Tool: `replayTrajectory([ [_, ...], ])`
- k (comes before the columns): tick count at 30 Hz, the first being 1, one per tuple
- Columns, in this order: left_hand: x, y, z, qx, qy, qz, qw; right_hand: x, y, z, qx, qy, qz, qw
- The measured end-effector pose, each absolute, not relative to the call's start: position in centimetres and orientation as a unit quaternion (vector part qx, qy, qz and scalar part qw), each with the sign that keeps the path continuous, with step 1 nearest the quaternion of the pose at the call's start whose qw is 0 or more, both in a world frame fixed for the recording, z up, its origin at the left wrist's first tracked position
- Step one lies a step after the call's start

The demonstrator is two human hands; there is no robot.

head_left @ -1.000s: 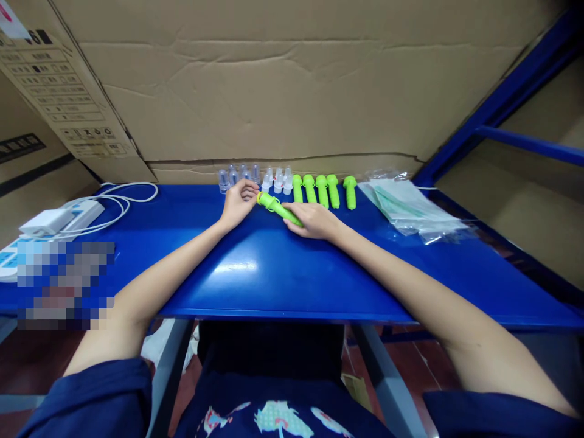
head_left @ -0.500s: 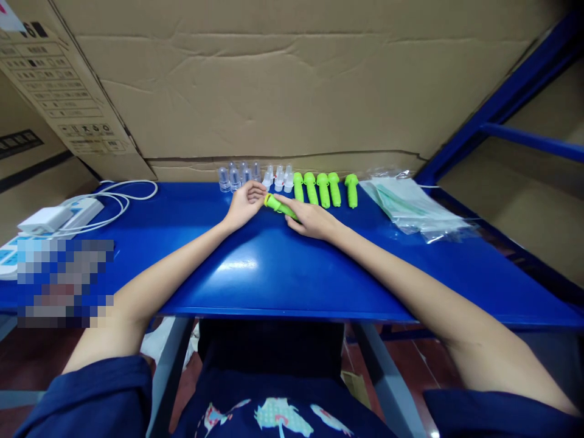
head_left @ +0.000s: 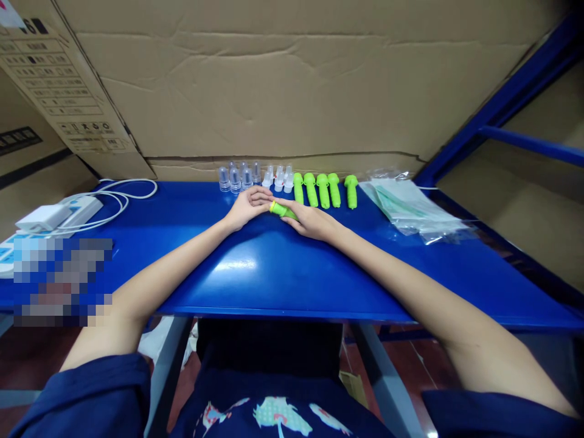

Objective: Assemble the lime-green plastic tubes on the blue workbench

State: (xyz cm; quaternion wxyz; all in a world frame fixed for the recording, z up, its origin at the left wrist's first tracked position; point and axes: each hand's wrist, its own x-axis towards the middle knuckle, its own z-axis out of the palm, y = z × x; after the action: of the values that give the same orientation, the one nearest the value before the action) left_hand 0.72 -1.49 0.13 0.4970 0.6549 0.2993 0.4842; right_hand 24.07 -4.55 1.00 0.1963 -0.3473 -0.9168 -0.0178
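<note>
Two hands are met at the centre of the frame, on the far half of a blue table (head_left: pixel 274 274). A green piece (head_left: pixel 281 210) is held between them, low over the tabletop. The right hand (head_left: pixel 311 222) is closed over its body, so that only the left end is shown. The left hand (head_left: pixel 245 210) is laid against that end with the fingers loosely stretched; whether anything small is pinched there cannot be told.

Just behind, toward upper centre, five more green pieces (head_left: pixel 323 190) are lined up, with clear caps (head_left: pixel 236 178) and white caps (head_left: pixel 278 179) to their left. Plastic bags (head_left: pixel 410 207) are spread at the right, and a charger (head_left: pixel 43 217) is seen at the left edge.

The end of the piece is judged to be the part being worked on. A firm right-hand hold and fine fingertip alignment at the tip are called for by the next move.
</note>
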Motion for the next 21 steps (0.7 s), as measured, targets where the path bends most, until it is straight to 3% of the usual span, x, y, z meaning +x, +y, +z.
replayTrajectory([
  [11, 0.3, -1.7, 0.6, 0.639, 0.321, 0.442, 0.542, 23.8, -4.7, 0.8, -0.358, -0.917, -0.026, 0.174],
  [21, 0.4, -2.4, 1.5, 0.648, 0.339, 0.442, 0.519, 23.5, -4.5, 0.3, -0.364, -0.915, -0.018, 0.176],
])
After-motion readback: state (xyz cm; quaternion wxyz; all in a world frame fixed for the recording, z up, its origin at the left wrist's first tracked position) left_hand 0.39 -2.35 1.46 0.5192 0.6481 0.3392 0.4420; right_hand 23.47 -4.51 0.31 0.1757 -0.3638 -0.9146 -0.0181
